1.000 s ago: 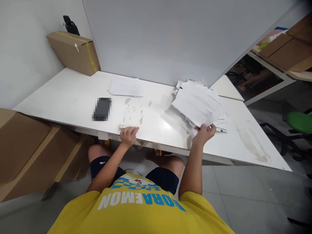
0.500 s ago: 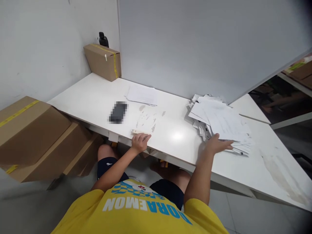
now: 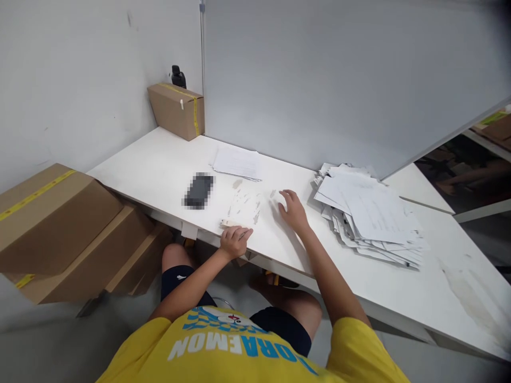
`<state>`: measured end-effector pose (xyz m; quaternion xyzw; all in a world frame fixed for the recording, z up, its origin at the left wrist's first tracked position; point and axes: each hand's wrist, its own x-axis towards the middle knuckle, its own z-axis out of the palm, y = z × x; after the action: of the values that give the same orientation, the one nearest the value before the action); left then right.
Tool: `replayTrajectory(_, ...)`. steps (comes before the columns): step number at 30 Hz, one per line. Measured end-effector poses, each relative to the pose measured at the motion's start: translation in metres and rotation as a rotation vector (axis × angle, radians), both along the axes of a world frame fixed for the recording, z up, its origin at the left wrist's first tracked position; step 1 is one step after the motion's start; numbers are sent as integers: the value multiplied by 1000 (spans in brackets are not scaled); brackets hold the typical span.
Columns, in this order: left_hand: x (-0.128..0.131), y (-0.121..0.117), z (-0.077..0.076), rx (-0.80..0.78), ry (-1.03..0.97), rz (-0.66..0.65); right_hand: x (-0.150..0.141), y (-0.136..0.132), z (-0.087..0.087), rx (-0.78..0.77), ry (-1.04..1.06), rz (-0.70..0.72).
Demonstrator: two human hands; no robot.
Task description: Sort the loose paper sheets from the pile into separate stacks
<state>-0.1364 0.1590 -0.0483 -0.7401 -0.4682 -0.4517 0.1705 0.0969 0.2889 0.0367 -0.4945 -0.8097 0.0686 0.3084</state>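
Note:
My left hand (image 3: 235,240) rests curled over the near edge of the white table (image 3: 159,165), fingers bent, beside a small pale object (image 3: 228,223). My right hand (image 3: 293,208) lies on the tabletop with fingers spread and holds nothing. It sits left of a loose pile of printed papers (image 3: 369,213) and is not touching it. A thin stack of sheets (image 3: 238,161) lies farther back. A dark phone (image 3: 198,190) lies to the left of the hands.
A cardboard box (image 3: 178,110) stands in the back corner with a black device (image 3: 178,76) behind it. Larger cardboard boxes (image 3: 51,223) sit at the left beside the table. A grey partition (image 3: 339,80) backs the table.
My right hand set the sheets down on the pile, let go, and moved left onto the bare tabletop. My left hand stayed at the table edge.

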Motion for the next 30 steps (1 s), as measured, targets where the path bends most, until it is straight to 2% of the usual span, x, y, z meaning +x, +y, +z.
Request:
replayTrajectory(2,0,0,-1,8,-2,-6,-27,32,-1,-76,31,-12)
replayTrajectory(5,-1,-1,-3,-74,25,21,-66,77,-4,-202,24,-107)
replayTrajectory(7,-2,-2,-5,-112,63,44,-84,97,-6,-235,-18,-124)
replayTrajectory(9,-3,-4,-6,-122,98,52,-94,106,-7,-205,-77,-105)
replayTrajectory(12,-4,-5,-5,-139,134,43,-95,107,-7,-148,-141,-128)
replayTrajectory(16,-4,-5,0,-196,127,20,-93,98,-5,-150,-165,-221)
replayTrajectory(21,-3,-2,1,-138,67,-13,-89,86,-3,-149,-51,-348)
replayTrajectory(26,-3,-1,-1,-151,110,46,-87,91,-1,-138,220,-222)
replayTrajectory(28,-3,-1,0,-55,119,40,-92,100,0,-168,293,-175)
replayTrajectory(30,-3,-1,3,77,113,21,-101,108,1,-176,260,-124)
